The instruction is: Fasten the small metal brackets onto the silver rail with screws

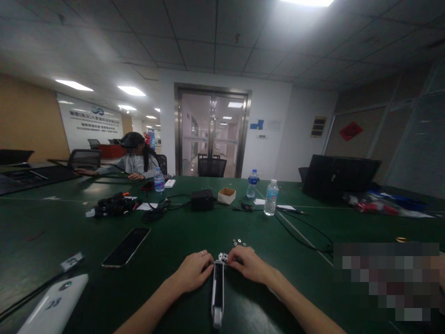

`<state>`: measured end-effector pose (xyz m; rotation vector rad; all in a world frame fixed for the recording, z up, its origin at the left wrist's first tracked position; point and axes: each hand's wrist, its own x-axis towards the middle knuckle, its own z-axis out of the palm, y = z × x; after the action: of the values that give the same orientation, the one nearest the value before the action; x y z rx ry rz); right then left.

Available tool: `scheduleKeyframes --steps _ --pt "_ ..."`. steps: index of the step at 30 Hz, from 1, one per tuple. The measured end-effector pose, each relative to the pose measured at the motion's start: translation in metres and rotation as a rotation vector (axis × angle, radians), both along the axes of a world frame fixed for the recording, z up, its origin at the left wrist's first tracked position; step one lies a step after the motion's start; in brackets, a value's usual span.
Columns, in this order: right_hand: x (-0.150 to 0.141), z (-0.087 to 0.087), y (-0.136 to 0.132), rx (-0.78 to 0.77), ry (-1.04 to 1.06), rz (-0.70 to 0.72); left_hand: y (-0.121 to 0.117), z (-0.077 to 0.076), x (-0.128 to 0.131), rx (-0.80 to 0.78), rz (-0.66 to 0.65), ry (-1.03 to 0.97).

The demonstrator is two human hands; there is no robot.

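Note:
A long narrow silver-and-black part point(218, 292) lies on the green table point(174, 260), pointing away from me. My left hand point(193, 270) rests curled at its far end on the left, fingers closed against it. My right hand point(249, 264) is curled on the right side, fingertips pinched at a small metal bracket point(223, 256) on the part's tip. Several small metal washers or screws point(239, 242) lie just beyond my right hand.
A black phone point(126, 247) lies to the left, a white device point(52, 306) at the near left. Further back are water bottles point(270, 198), a small cardboard box point(226, 195), a black box point(202, 200), cables and a laptop point(339, 176). Another person point(134, 160) sits at the far left.

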<state>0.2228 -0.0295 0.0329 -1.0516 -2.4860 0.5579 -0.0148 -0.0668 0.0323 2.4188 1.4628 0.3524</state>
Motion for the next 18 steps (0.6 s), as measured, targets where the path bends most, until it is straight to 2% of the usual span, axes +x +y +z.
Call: scheduleKeyframes --steps 9,18 --pt "-0.0008 0.0023 -0.0027 0.036 -0.016 -0.002 0.0001 -0.0010 -0.0007 0.004 -0.001 -0.014" --pt "-0.0041 -0.0038 -0.0008 0.019 -0.004 -0.029 -0.0002 0.0009 0.0001 -0.001 0.000 0.010"
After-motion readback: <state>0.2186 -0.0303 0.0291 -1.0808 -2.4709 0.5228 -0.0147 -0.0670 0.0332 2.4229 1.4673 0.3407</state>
